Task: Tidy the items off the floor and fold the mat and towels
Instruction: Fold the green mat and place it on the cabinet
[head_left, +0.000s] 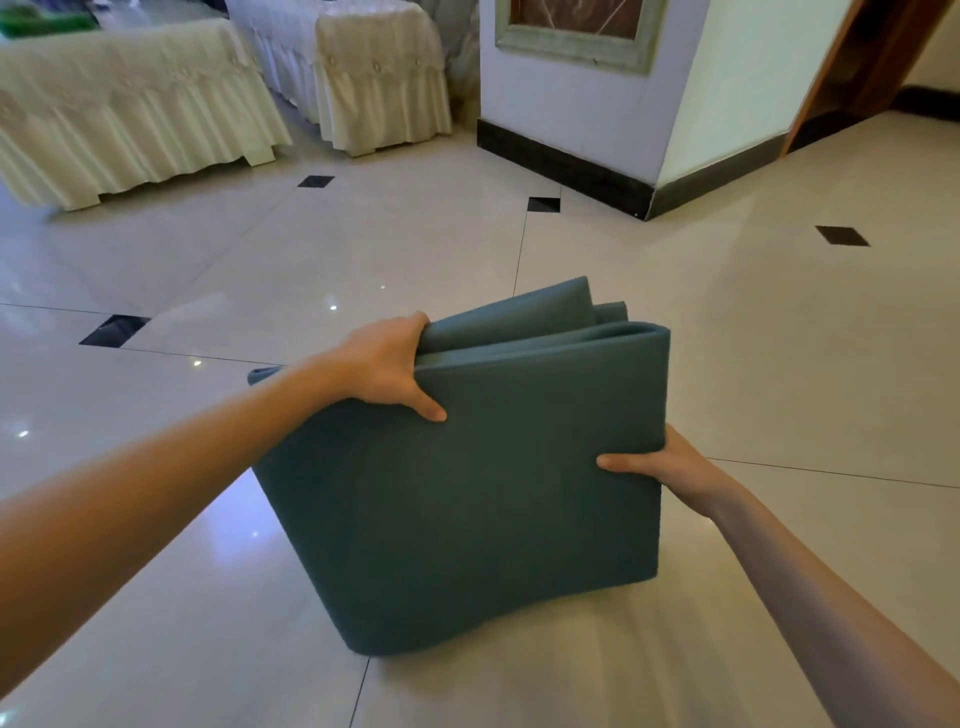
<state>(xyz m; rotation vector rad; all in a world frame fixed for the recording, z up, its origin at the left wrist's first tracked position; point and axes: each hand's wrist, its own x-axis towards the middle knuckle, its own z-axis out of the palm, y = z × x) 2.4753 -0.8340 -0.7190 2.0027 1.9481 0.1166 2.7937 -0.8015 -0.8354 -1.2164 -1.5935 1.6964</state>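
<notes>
Mat (467, 493), folded, held upright above tiled floor (779, 364); left hand (387, 366) gripping top edge, right hand (670, 470) clasping side. Best kept pinched tight, layers aligned.

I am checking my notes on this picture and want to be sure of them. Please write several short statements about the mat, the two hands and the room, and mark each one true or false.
1. The green mat is folded into several layers. True.
2. The left hand grips the mat at its top edge. True.
3. The right hand hangs free and touches nothing. False: it holds the mat's right edge, thumb on the front face.
4. The mat lies spread flat on the tiled floor. False: it is held up in both hands, folded.
5. Furniture with cream fabric covers stands at the far left. True.
6. Towels lie on the floor beside the mat. False: no towels are in view.
</notes>
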